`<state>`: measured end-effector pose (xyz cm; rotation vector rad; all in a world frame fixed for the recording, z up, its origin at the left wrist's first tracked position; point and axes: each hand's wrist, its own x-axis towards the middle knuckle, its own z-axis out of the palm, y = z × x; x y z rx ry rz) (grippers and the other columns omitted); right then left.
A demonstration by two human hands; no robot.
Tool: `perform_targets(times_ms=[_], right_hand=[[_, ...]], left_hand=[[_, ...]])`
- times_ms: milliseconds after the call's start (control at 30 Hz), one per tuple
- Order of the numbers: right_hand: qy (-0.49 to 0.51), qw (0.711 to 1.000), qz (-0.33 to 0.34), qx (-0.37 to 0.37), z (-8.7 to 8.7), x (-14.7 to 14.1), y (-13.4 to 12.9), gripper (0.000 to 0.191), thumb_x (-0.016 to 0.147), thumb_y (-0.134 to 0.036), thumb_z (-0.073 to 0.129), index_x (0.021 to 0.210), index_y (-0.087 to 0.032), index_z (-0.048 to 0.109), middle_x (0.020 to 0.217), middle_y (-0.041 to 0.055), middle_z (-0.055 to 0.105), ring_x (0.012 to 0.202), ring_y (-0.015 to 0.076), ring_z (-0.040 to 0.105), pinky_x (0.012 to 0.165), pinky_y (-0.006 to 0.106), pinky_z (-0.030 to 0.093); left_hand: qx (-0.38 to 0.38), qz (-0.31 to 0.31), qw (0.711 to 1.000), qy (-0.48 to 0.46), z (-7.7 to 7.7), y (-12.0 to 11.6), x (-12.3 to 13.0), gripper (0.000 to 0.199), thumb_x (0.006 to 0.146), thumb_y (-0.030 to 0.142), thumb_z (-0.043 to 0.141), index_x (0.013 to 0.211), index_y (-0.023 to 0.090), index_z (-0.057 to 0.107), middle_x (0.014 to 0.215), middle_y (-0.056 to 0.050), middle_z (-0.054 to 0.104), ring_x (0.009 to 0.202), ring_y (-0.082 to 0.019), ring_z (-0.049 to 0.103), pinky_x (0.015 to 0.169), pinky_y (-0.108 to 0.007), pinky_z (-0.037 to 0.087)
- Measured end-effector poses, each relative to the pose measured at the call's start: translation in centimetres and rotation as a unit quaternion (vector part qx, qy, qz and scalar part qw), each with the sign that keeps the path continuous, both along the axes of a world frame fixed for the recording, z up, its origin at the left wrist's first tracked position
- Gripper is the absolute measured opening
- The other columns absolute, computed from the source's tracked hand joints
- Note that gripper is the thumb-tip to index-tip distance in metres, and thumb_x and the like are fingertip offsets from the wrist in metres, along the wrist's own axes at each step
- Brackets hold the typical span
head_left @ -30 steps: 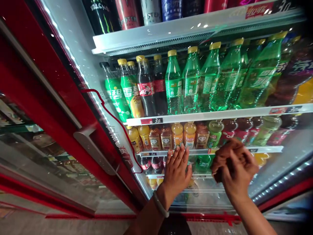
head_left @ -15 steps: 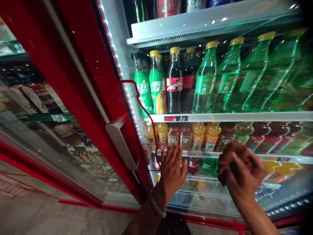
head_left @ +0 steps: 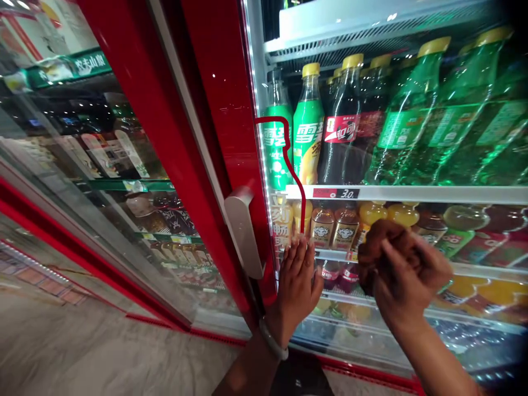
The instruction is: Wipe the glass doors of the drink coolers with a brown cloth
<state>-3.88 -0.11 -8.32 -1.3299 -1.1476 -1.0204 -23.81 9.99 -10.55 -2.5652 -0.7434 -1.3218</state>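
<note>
With fingers stretched out, my left hand [head_left: 300, 283] lies flat against the glass door of the drinks fridge, beside the metal door handle [head_left: 244, 234]. A pale band circles that wrist. My right hand [head_left: 406, 286] is closed on a bunched brown cloth [head_left: 379, 247], held up at the glass; whether it presses on the glass I cannot tell. Behind the glass, the cloth hides part of the row of small juice bottles [head_left: 390, 212]. A red printed line [head_left: 295, 176] on the door ends at my left fingertips.
The upper shelf holds green soda bottles [head_left: 400, 129] and cola bottles [head_left: 344, 126] above a price tag [head_left: 336, 193]. A red door frame [head_left: 210, 110] stands left, with another glass-fronted fridge section [head_left: 119, 148] beyond it. Grey floor [head_left: 140, 363] shows below.
The view has turned left and come closer, so the fridge appears shifted right. My left hand is nearer the door's handle side. My right hand still holds the cloth.
</note>
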Motion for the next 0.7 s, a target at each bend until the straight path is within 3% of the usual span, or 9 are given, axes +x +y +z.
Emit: perform_targets(times_ms=[67, 133, 233, 333, 433, 500, 567, 633, 700], right_hand=[[-0.003, 0.999, -0.030, 0.027, 2.0, -1.1, 1.6, 0.052, 0.088, -0.018, 0.077, 0.138, -0.032, 0.071, 0.151, 0.0114, 0.054, 0.141, 0.0396, 0.053, 0.116, 0.061, 0.044], [-0.046, 0.999, -0.012, 0.020, 2.3, -3.3, 3.2, 0.054, 0.088, -0.017, 0.078, 0.138, -0.035, 0.069, 0.147, 0.0084, 0.058, 0.136, 0.0334, 0.056, 0.113, 0.054, 0.048], [-0.152, 0.985, 0.049, -0.064, -0.2, -6.2, 4.0, 0.040, 0.093, -0.013, 0.072, 0.128, -0.032, 0.072, 0.133, 0.0037, 0.068, 0.131, 0.0245, 0.060, 0.112, 0.043, 0.049], [-0.182, 0.975, 0.065, -0.113, -1.9, -6.5, 2.9, 0.029, 0.095, -0.013, 0.069, 0.119, -0.028, 0.075, 0.129, 0.0042, 0.070, 0.132, 0.0238, 0.059, 0.115, 0.043, 0.048], [-0.124, 0.990, 0.024, -0.058, 0.5, -5.5, 2.6, 0.039, 0.089, -0.013, 0.078, 0.123, -0.030, 0.074, 0.136, 0.0056, 0.066, 0.135, 0.0262, 0.058, 0.114, 0.045, 0.050], [-0.093, 0.996, 0.008, -0.009, 2.9, -5.7, 3.7, 0.045, 0.087, -0.012, 0.080, 0.127, -0.031, 0.073, 0.142, 0.0065, 0.062, 0.137, 0.0276, 0.057, 0.116, 0.048, 0.050], [-0.104, 0.994, 0.020, 0.002, 3.8, -6.8, 5.3, 0.045, 0.087, -0.013, 0.081, 0.127, -0.031, 0.073, 0.142, 0.0064, 0.061, 0.141, 0.0282, 0.053, 0.117, 0.049, 0.049], [-0.152, 0.986, 0.051, -0.038, 2.2, -8.3, 6.4, 0.040, 0.089, -0.014, 0.078, 0.126, -0.030, 0.072, 0.139, 0.0051, 0.065, 0.143, 0.0258, 0.052, 0.120, 0.047, 0.048], [-0.196, 0.971, 0.089, -0.104, -1.1, -9.5, 6.4, 0.032, 0.096, -0.013, 0.068, 0.124, -0.028, 0.072, 0.134, 0.0028, 0.070, 0.140, 0.0213, 0.055, 0.123, 0.045, 0.046]], left_hand=[[-0.008, 0.003, 1.000, -0.008, -0.1, 0.1, -0.3, 0.082, 0.102, 0.021, 0.051, 0.173, 0.014, 0.010, 0.175, -0.013, 0.034, 0.167, -0.026, 0.022, 0.131, -0.050, 0.040], [-0.014, 0.011, 1.000, -0.017, -0.3, 0.3, -0.7, 0.084, 0.101, 0.019, 0.050, 0.173, 0.014, 0.007, 0.175, -0.014, 0.031, 0.166, -0.028, 0.022, 0.131, -0.052, 0.041], [-0.003, 0.024, 0.999, -0.037, -0.9, 0.8, -1.4, 0.085, 0.100, 0.017, 0.049, 0.172, 0.013, 0.006, 0.176, -0.015, 0.027, 0.166, -0.028, 0.021, 0.130, -0.052, 0.042], [0.003, 0.028, 0.999, -0.042, -1.2, 1.2, -2.2, 0.085, 0.099, 0.015, 0.050, 0.172, 0.012, 0.008, 0.177, -0.015, 0.025, 0.166, -0.027, 0.020, 0.131, -0.051, 0.040], [-0.002, 0.018, 0.999, -0.037, -1.3, 1.4, -2.8, 0.087, 0.096, 0.012, 0.050, 0.172, 0.012, 0.007, 0.178, -0.016, 0.020, 0.167, -0.028, 0.019, 0.132, -0.053, 0.039], [-0.015, 0.016, 0.999, -0.037, -1.3, 1.4, -3.1, 0.089, 0.094, 0.009, 0.048, 0.172, 0.012, 0.005, 0.178, -0.016, 0.017, 0.167, -0.029, 0.017, 0.131, -0.055, 0.039], [-0.029, 0.019, 0.999, -0.038, -1.7, 1.3, -3.5, 0.089, 0.093, 0.007, 0.046, 0.172, 0.012, 0.005, 0.179, -0.016, 0.017, 0.167, -0.030, 0.017, 0.131, -0.055, 0.039], [-0.036, 0.023, 0.998, -0.047, -2.6, 1.0, -3.9, 0.088, 0.094, 0.008, 0.046, 0.172, 0.012, 0.005, 0.178, -0.016, 0.019, 0.167, -0.030, 0.018, 0.130, -0.054, 0.041], [-0.048, 0.032, 0.997, -0.052, -3.9, 0.5, -4.3, 0.088, 0.096, 0.010, 0.048, 0.172, 0.010, 0.003, 0.178, -0.017, 0.017, 0.167, -0.030, 0.017, 0.129, -0.052, 0.043]])
